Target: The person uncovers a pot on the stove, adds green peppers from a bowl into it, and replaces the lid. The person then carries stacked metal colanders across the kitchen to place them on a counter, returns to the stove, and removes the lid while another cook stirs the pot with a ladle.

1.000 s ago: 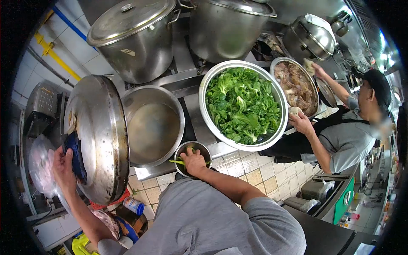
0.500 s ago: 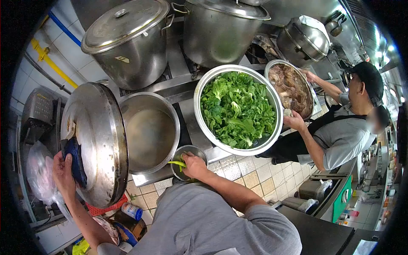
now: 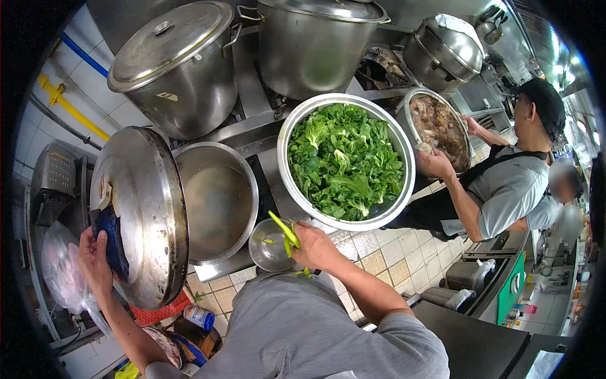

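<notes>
My left hand [image 3: 95, 262] is closed on a dark blue cloth [image 3: 112, 243] at the handle of a big metal lid [image 3: 148, 208], tilted up on edge. Just right of the lid is a wide pot [image 3: 252, 218] of cloudy liquid. My right hand [image 3: 314, 246] grips several long green chili peppers [image 3: 284, 228] beside a small metal bowl [image 3: 268, 256]. A small green piece shows inside that bowl, and another green bit is below my hand. Beyond my right hand stands a large basin [image 3: 285, 180] heaped with chopped leafy greens [image 3: 347, 161].
Two tall lidded stockpots [image 3: 180, 95] stand at the back of the stove. On the right, a co-worker [image 3: 505, 183] holds a pot of meat [image 3: 439, 129] close to the greens basin. A clear plastic bag [image 3: 66, 271] hangs at the left, near a red basket [image 3: 164, 311].
My right hand has come up out of the small bowl and moved right with the green chili peppers. The co-worker's pot is slightly lower and farther right. My left hand stays on the lid.
</notes>
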The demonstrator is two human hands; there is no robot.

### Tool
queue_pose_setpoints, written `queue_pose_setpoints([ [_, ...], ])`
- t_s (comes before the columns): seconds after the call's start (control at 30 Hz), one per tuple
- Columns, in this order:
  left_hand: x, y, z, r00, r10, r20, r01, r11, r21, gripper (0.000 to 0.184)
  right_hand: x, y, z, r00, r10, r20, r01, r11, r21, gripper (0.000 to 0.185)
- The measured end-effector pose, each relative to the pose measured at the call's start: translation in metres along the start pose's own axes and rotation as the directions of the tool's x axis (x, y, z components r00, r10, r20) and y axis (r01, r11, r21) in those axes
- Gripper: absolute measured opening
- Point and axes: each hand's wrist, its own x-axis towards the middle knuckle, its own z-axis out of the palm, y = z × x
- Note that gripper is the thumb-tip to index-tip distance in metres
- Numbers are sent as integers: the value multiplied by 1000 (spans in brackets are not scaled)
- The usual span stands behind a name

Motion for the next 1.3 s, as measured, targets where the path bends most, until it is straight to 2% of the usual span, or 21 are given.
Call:
queue_pose_setpoints([
  [0.07,0,1,3,1000,-9,4,9,1000,-21,23,-5,-1,-19,1000,-23,-1,23,999,34,43],
  [0.13,-1,1,2,1000,5,-4,-5,1000,-6,24,-14,-18,-63,994,104,29,-106,992,64,33],
  [0.17,-1,0,2,1000,24,-13,-23,1000,19,24,-14,-6,-73,991,-42,-130,43,999,3,31],
  [0.23,-1,-2,1,999,30,-16,-29,999,28,24,-15,1,-116,958,35,-286,-46,998,-32,32],
  [0.27,-1,-4,1,1000,17,-11,-17,1000,13,24,-13,10,-134,900,5,-437,23,998,59,35],
  [0.3,-1,-5,1,1000,5,-7,-5,1000,-2,25,-5,35,-144,873,94,-479,2,981,195,38],
  [0.33,-2,-2,2,1000,4,-4,-4,1000,-12,25,-8,32,-159,798,37,-602,22,996,91,33],
  [0.4,-4,6,4,1000,0,1,0,999,-32,25,-1,59,-170,736,33,-676,27,997,78,33],
  [0.5,-6,9,5,1000,-22,0,22,998,-55,25,9,108,-158,664,-23,-748,-14,999,-44,29],
  [0.6,-6,3,2,1000,21,-17,-22,998,-61,24,4,121,-153,678,-12,-735,-79,993,-89,29],
  [0.73,-6,9,3,1000,29,-8,-30,996,-88,23,-7,114,-157,720,129,-682,-98,992,83,30],
  [0.77,-6,10,3,1000,6,-18,-7,996,-94,23,-10,110,-160,716,168,-677,-163,984,72,30],
  [0.87,-5,8,2,1000,-4,-27,2,997,-83,23,-13,110,-170,747,218,-628,-304,952,-31,28],
  [1.0,-5,11,-1,999,19,-40,-18,999,29,23,-12,116,-166,827,116,-550,-299,919,-257,33],
  [1.03,-5,11,1,998,15,-56,-12,999,39,23,-11,118,-164,875,106,-473,-256,930,-264,40],
  [1.07,-5,10,2,997,10,-74,-6,999,50,23,-9,126,-160,928,72,-365,-196,929,-315,37],
  [1.13,-6,12,3,998,4,-67,-2,1000,29,23,-11,119,-154,972,52,-228,-160,859,-487,29],
  [1.23,-7,18,1,1000,-5,-13,5,999,-43,24,-12,93,-169,970,199,-142,-244,805,-541,21],
  [1.3,-7,13,0,1000,-19,-11,19,998,-63,25,-12,92,-178,946,134,-294,-267,837,-478,20],
])
